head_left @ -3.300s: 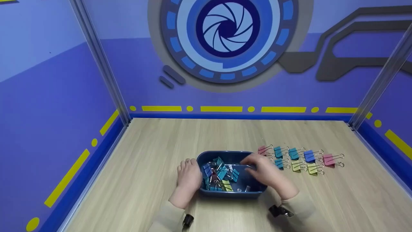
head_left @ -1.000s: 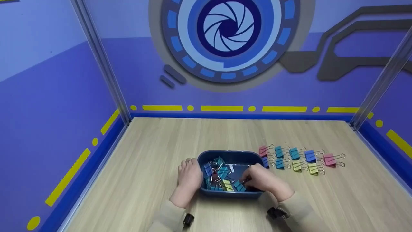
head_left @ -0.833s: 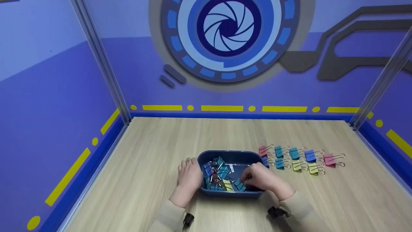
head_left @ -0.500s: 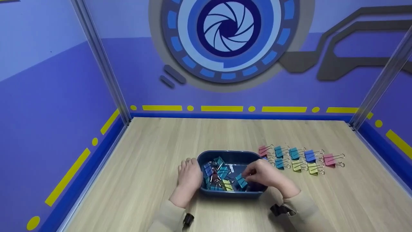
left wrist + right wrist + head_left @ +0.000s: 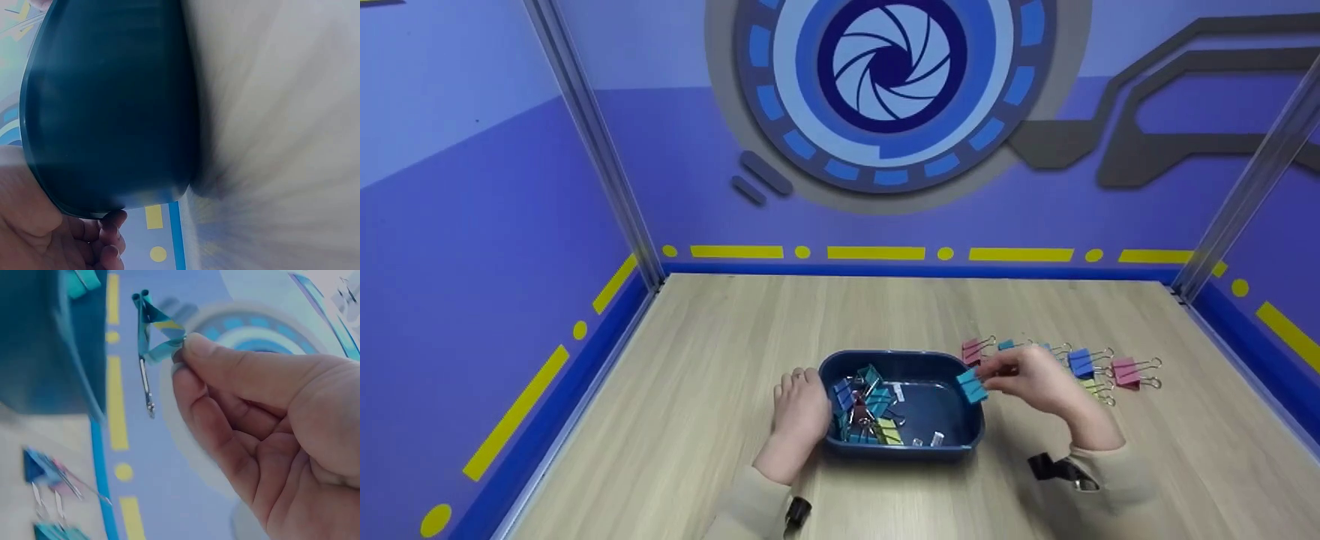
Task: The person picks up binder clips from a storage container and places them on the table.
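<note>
In the head view my right hand (image 5: 1039, 382) pinches a teal binder clip (image 5: 973, 385) over the right rim of a dark blue plastic box. The right wrist view shows the clip (image 5: 160, 329) between thumb and forefinger, one wire handle hanging down. My left hand (image 5: 801, 409) holds the left end of the box (image 5: 896, 453); its curled fingers (image 5: 112, 230) lie against the wall in the left wrist view. Inside, several binder clips, such as a yellow one (image 5: 889, 432), are heaped at the left.
Right of the box, binder clips stand in two rows, partly hidden by my right hand; a blue clip (image 5: 1081, 363) and a pink clip (image 5: 1126, 373) show. Small clear pieces (image 5: 937, 439) lie in the box. Patterned walls (image 5: 840, 225) enclose the wooden table (image 5: 720, 337).
My right hand has lifted the teal binder clip from the box floor and carried it right and up to the box's right rim. My left hand has stayed at the left end.
</note>
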### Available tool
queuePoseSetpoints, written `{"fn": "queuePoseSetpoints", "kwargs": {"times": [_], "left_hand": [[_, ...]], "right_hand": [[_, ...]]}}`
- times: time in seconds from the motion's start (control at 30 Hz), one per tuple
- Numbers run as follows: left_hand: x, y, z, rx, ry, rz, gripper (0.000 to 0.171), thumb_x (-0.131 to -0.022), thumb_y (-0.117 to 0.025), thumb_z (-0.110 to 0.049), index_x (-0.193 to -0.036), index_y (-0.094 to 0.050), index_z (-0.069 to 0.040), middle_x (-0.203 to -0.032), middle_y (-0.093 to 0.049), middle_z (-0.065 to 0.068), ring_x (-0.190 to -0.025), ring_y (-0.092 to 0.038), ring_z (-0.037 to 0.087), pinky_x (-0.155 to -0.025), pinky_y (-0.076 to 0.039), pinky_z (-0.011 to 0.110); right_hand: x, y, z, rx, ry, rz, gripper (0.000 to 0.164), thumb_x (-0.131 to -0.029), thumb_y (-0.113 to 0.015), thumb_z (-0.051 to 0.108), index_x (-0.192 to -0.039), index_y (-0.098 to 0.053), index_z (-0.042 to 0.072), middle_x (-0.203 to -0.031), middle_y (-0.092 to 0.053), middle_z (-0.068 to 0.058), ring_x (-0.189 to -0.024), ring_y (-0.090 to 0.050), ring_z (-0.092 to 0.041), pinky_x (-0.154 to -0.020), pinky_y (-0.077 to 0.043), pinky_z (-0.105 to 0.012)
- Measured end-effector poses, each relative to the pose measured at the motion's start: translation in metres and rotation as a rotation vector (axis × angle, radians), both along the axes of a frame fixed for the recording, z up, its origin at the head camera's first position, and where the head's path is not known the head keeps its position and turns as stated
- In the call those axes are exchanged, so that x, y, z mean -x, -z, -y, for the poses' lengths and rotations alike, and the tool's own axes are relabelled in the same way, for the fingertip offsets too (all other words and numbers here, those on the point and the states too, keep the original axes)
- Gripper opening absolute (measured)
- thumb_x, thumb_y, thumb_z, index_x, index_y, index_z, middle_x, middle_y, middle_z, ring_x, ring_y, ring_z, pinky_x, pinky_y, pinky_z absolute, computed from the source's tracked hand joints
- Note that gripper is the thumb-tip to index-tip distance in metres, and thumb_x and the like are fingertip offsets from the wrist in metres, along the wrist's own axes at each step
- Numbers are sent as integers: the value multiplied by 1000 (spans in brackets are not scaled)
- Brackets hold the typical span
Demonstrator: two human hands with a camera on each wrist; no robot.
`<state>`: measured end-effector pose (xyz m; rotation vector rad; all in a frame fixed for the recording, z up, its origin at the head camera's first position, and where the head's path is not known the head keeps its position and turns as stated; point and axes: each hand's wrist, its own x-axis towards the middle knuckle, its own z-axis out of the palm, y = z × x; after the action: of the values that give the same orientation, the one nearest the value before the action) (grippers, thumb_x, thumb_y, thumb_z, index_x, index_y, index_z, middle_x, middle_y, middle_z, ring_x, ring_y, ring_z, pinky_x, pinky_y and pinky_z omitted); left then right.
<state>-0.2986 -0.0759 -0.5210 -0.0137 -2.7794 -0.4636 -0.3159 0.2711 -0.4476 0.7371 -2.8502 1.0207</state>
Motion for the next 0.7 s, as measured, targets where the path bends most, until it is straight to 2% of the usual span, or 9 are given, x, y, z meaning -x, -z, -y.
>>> {"fn": "queuePoseSetpoints", "kwargs": {"times": [0.2,0.37,0.53,0.7], "left_hand": [[0,0,1,-3,-1,20,19,-90,-63,-10,-102,-58,4,-98,-60,19,-95,-54,35,-82,-42,46],[0,-1,1,-8,-6,28,19,-90,-63,-10,-102,-59,4,-98,-60,19,-96,-54,35,-83,-42,46],[-1,0,0,-11,-2,7,17,-90,-62,-9,-100,-59,4,-97,-60,19,-95,-54,35,-81,-41,45],[0,0,0,-12,0,10,18,-90,-62,-9,-101,-59,4,-97,-60,18,-95,-54,35,-81,-41,45]], "right_hand": [[-4,-14,-41,37,123,74,16,-91,-75,12,-105,-78,5,-102,-78,-14,-83,-69,-11,-68,-56,-22],[-8,-20,-73,-12,242,88,21,-93,-72,15,-110,-76,3,-108,-76,-18,-88,-69,-14,-69,-54,-23],[-11,-18,-102,-35,350,88,24,-96,-69,14,-114,-74,0,-111,-74,-22,-89,-69,-17,-67,-52,-23],[-12,-11,-131,13,421,133,28,-98,-63,7,-119,-67,-10,-108,-72,-27,-78,-68,-5,-66,-55,-21]]}}
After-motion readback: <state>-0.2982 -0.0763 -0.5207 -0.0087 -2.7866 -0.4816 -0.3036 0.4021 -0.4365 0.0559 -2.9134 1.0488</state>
